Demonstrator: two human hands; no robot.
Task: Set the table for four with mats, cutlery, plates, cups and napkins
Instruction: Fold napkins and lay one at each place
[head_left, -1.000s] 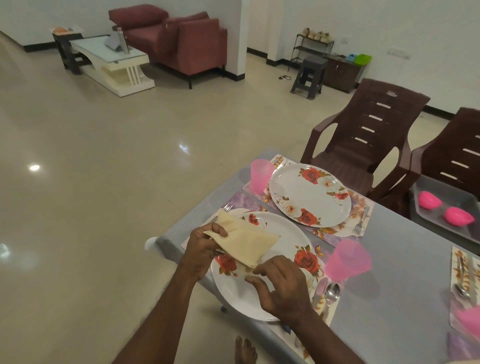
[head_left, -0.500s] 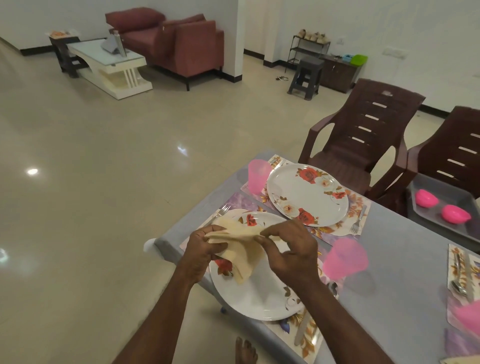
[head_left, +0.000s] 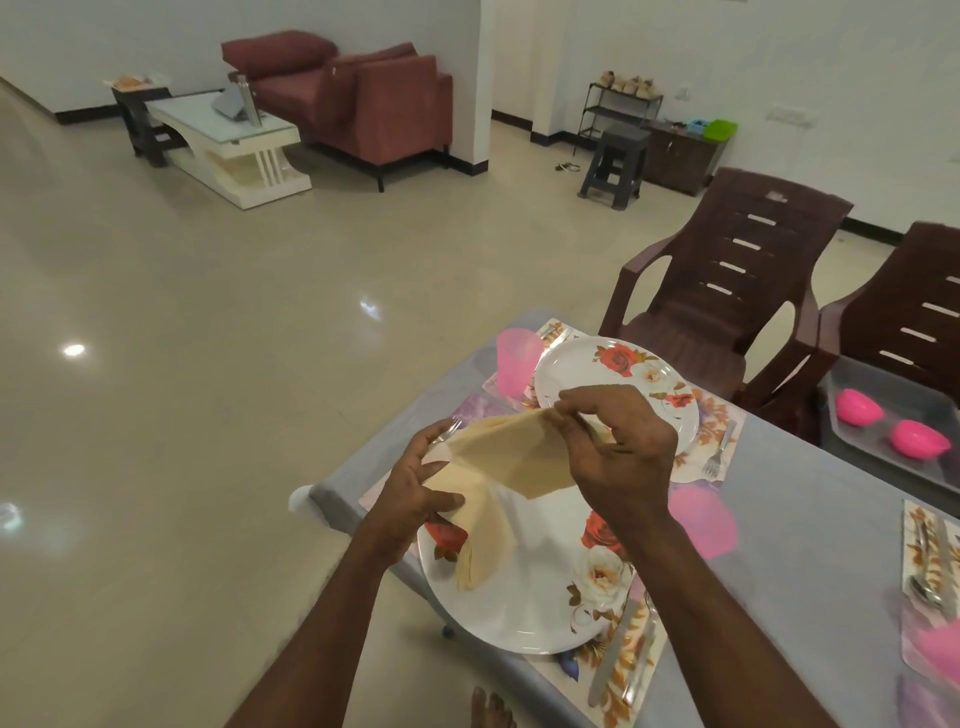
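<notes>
A cream napkin (head_left: 506, 462) hangs partly unfolded above the near floral plate (head_left: 524, 608). My left hand (head_left: 415, 493) pinches its lower left part, and my right hand (head_left: 613, 452) pinches its upper edge and lifts it. The near plate lies on a flowered mat (head_left: 623, 670) with a knife (head_left: 615, 654) on its right. A second floral plate (head_left: 623, 374) sits farther back on its own mat, with a fork (head_left: 719, 454) beside it. Pink cups stand at the far mat (head_left: 514, 364) and right of the near plate (head_left: 701, 519).
The table has a grey cloth (head_left: 789, 535). A grey tray (head_left: 883, 415) holds two pink bowls (head_left: 860, 408) at the right. Another mat with a spoon (head_left: 930, 566) lies at the right edge. Two brown plastic chairs (head_left: 737, 270) stand behind the table.
The folded napkin lay on the near plate under both hands; my right hand has since taken its edge and raised it, opening the fold above the plate.
</notes>
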